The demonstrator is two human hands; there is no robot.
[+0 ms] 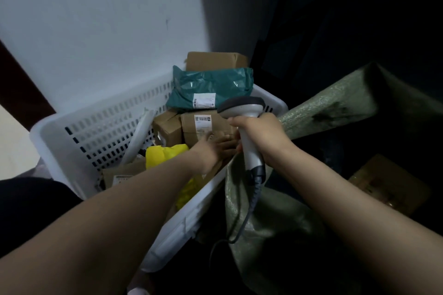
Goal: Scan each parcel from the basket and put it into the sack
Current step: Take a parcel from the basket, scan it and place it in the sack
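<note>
While I watch the head view, the white basket [96, 127] fills the left and centre, standing beside a pale wall [96, 19]. Its contents, from left to right:

- A small carton [119, 173] with a label lies near the front wall.
- A yellow bag [163, 153] lies just behind it.
- A brown box [203, 127] shows a white label on its face.
- A teal mailer [211, 88] lies on top of that box.
- A rear carton [215, 61] sits behind the mailer at the far end.

The left hand [211, 149] reaches inside the basket, with its fingers stretched against the lower face of the brown box. Blur obscures the contact, so I cannot tell whether it has hold of the box.

Further right, the right hand [261, 136] is wrapped round the handle of the scanner [244, 115]. The scanner's head points toward the labelled box, above the basket's right rim. Its cable [249, 211] hangs down between the basket and the sack.

The green woven sack [335, 103] touches the basket's right side, and its dark mouth is open. At far right a cardboard box [388, 182] lies in shadow. I cannot tell whether it is inside the sack.
</note>
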